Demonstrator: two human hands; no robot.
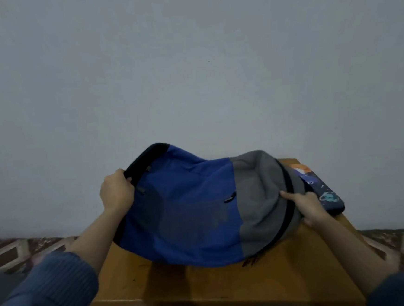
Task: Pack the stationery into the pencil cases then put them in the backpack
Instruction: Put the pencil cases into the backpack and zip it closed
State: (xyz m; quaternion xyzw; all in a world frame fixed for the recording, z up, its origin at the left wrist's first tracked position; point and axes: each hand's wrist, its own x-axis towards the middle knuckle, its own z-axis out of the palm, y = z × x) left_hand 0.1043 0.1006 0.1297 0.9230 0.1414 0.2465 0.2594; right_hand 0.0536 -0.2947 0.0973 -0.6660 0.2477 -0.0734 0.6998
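Observation:
A blue and grey backpack (195,209) lies on its side across a small wooden table (206,287), its left end lifted a little. My left hand (117,193) grips its black padded edge at the upper left. My right hand (306,207) holds the grey end beside the black zipper line. A dark blue pencil case (325,191) with a space print lies at the table's far right, partly hidden behind the backpack. No loose stationery shows.
A plain grey wall stands right behind the table. A patterned carpet (18,251) covers the floor on both sides. The table's front edge runs along the bottom, with a dark gap under it.

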